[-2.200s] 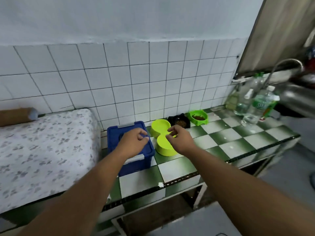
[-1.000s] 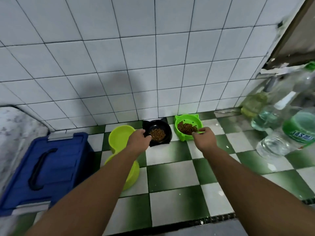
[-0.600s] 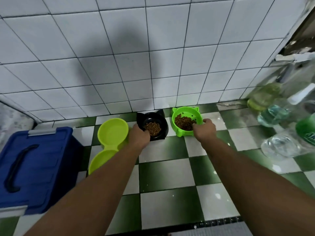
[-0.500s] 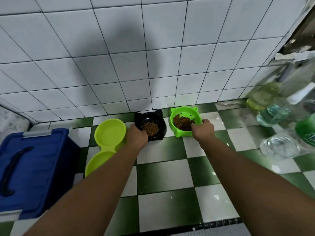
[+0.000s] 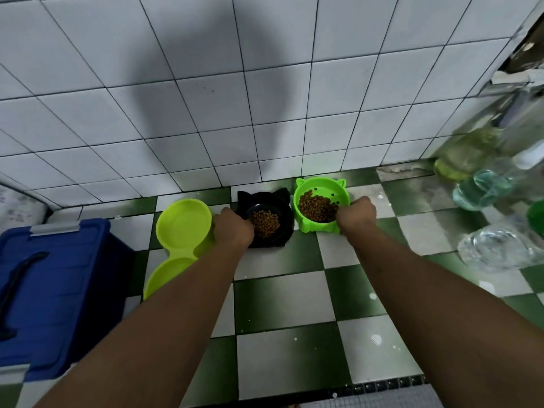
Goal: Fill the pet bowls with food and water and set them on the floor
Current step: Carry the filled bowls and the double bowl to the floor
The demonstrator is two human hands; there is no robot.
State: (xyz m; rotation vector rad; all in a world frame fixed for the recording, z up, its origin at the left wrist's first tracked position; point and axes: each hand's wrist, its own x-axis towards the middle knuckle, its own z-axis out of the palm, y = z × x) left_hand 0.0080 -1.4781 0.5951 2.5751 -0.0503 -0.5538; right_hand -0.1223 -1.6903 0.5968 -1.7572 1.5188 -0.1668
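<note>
While both fed bowls sit on checkered counter (image 5: 282,295) at the wall, left hand (image 5: 232,228) gripping black bowl (image 5: 263,200) rim, right hand (image 5: 356,214) gripping green bowl (image 5: 321,187) rim, kibble (image 5: 316,207) in both, empty double bowl (image 5: 182,222) just left

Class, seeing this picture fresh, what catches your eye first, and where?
The left hand grips a black cat-eared plastic bowl and the right hand a bright green eared plastic bowl, both holding kibble, by the tiled wall. A lime plastic double bowl lies left of them.
</note>
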